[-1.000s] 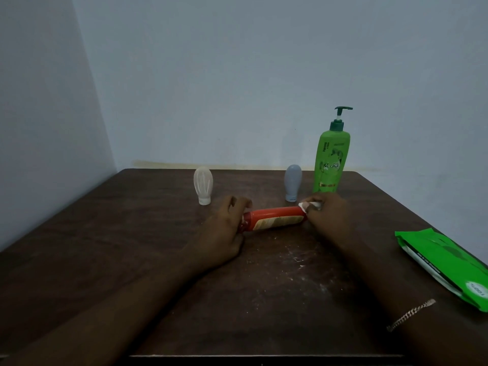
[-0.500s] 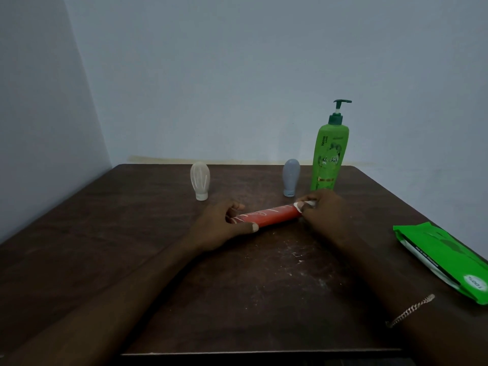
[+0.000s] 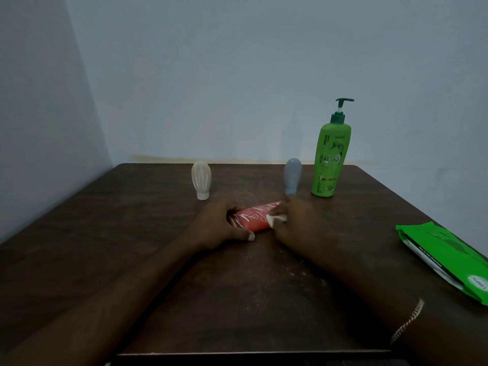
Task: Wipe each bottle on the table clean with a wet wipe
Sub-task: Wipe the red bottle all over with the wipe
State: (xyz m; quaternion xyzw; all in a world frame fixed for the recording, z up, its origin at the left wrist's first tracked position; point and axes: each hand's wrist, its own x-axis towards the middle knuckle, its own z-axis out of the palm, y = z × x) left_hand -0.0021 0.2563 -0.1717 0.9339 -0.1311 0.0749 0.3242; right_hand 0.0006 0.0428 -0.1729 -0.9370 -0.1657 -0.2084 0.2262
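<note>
The red bottle (image 3: 253, 216) lies on its side mid-surface (image 3: 132, 233) — left hand (image 3: 219, 225) curled round its left end, steadying it. Right hand (image 3: 298, 223) pinches the wipe (image 3: 276, 219) against the bottle's right half — wiping step under way. Next, I'd judge: roll it to reach the underside, then move to the grey bottle (image 3: 292, 178), clear bottle (image 3: 201, 179) and green bottle (image 3: 330, 159) standing behind.
</note>
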